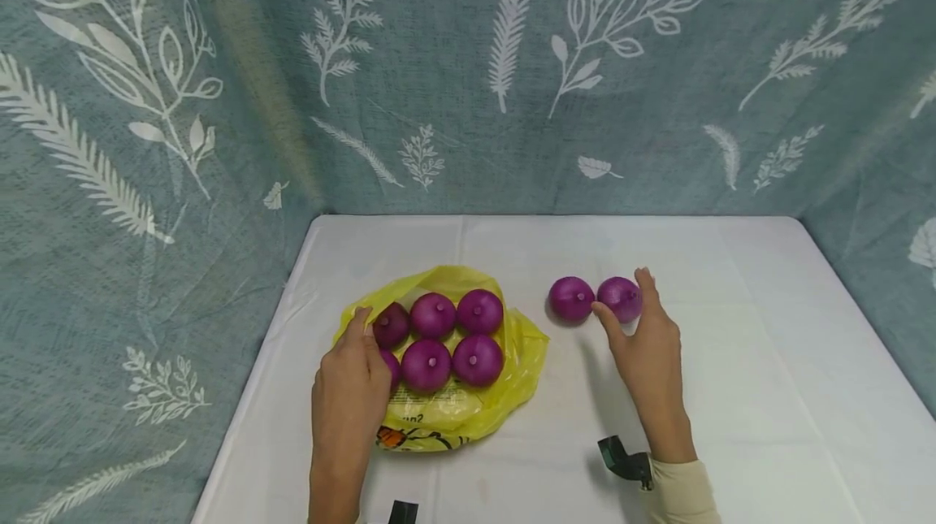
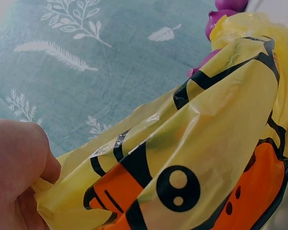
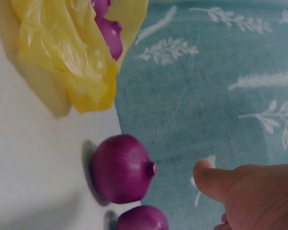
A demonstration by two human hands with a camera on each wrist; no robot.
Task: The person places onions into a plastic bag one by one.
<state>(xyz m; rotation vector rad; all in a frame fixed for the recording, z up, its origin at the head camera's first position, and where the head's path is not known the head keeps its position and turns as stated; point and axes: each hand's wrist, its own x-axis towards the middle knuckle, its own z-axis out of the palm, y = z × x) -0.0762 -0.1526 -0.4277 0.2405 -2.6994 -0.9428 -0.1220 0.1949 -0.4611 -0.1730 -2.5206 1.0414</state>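
Observation:
A yellow plastic bag [image 1: 522,353] lies with its mouth open, and several red onions [image 1: 427,365] sit in it. My left hand [image 1: 351,394] pinches the bag's left edge between thumb and fingers, overlapping the leftmost onions in the head view. In the left wrist view the printed side of the bag [image 2: 221,124] stretches away from that grip. To the right of the bag, two more red onions lie side by side, a left one [image 1: 570,300] and a right one [image 1: 618,297]. Over the right one hovers my right hand [image 1: 649,357], thumb and fingers spread apart; its thumb [image 3: 213,181] shows clear of the onions.
A white cloth [image 1: 760,361] covers the table. Behind it and at both sides hangs a blue-green curtain [image 1: 453,101] with white leaf prints. A black camera mount [image 1: 625,459] sits at my right wrist beside the sleeve [image 1: 683,491].

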